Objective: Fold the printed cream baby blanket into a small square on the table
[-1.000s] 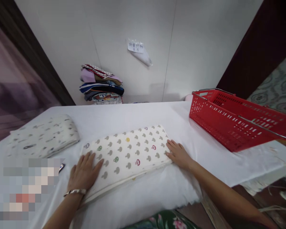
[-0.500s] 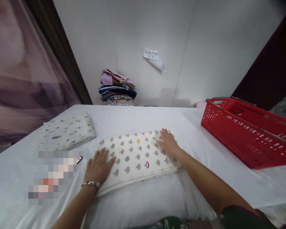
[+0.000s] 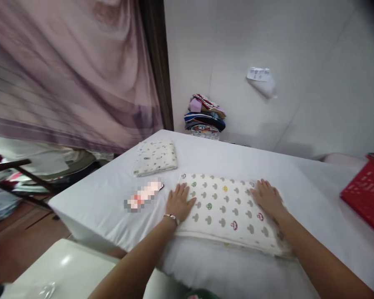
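A folded white cloth with a mushroom print (image 3: pixel 221 207) lies flat near the front edge of the white-covered table (image 3: pixel 90 199). My left hand (image 3: pixel 179 203) rests palm down on its left side, fingers spread, with a bracelet at the wrist. On the right side of the cloth, my right hand (image 3: pixel 269 199) presses flat with its fingers stretched out. Farther back on the left sits another folded cloth (image 3: pixel 157 158) with small dark prints, touched by neither hand. Between that cloth and my left hand lies a blurred-out object (image 3: pixel 145 196) with a dark end.
A red plastic basket (image 3: pixel 366 193) stands at the right edge. Behind the table is a stack of folded clothes (image 3: pixel 205 118) by the wall. A pale curtain (image 3: pixel 90 70) hangs at left, and a white stool or chair surface (image 3: pixel 62 270) is at lower left.
The view has swung left, so everything appears shifted right and the white surface at lower left shows. Both hands still lie flat on the mushroom-print cloth.
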{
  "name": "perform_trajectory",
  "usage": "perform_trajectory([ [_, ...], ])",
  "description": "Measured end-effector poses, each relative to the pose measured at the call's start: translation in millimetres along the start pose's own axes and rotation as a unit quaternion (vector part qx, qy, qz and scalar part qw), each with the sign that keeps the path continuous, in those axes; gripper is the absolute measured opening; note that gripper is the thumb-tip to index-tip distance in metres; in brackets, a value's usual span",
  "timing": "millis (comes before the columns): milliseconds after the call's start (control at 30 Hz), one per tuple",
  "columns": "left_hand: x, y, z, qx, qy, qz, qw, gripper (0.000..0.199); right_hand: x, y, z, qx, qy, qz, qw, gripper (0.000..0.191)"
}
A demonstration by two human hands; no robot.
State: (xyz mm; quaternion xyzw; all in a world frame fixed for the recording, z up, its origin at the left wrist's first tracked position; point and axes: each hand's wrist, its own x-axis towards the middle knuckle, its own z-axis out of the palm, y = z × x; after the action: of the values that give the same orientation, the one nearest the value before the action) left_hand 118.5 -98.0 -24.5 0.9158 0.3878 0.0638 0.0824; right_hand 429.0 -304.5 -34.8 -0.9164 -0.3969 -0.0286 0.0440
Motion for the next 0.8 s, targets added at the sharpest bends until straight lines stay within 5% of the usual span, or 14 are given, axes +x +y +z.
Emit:
perform_trajectory([
  [200,-3.4,-1.4,2.1,-0.024,0.005,0.007,1.000,0.061,8.7,10.6,16.0,-0.026,-0.008,0.017,0.999,0.068],
  [400,-3.3,-3.1,1.7,-0.053,-0.019,0.000,0.998,0.064,9.9,-52.3,-4.6,0.005,0.043,-0.074,0.996,0.069],
  [500,-4.1,-3.0,2.4,-0.059,-0.016,0.001,0.998,0.065,11.8,-82.6,0.9,0.014,0.009,-0.121,0.992,0.067],
  [667,-4.6,-3.4,2.3,-0.094,-0.022,0.006,0.995,0.062,16.0,-84.2,24.5,0.005,-0.030,-0.106,0.994,0.067],
  [800,4.3,-15.9,-8.9,-0.199,-0.036,-0.019,0.979,0.058,15.1,-87.1,20.9,0.009,-0.011,-0.099,0.995,0.066],
])
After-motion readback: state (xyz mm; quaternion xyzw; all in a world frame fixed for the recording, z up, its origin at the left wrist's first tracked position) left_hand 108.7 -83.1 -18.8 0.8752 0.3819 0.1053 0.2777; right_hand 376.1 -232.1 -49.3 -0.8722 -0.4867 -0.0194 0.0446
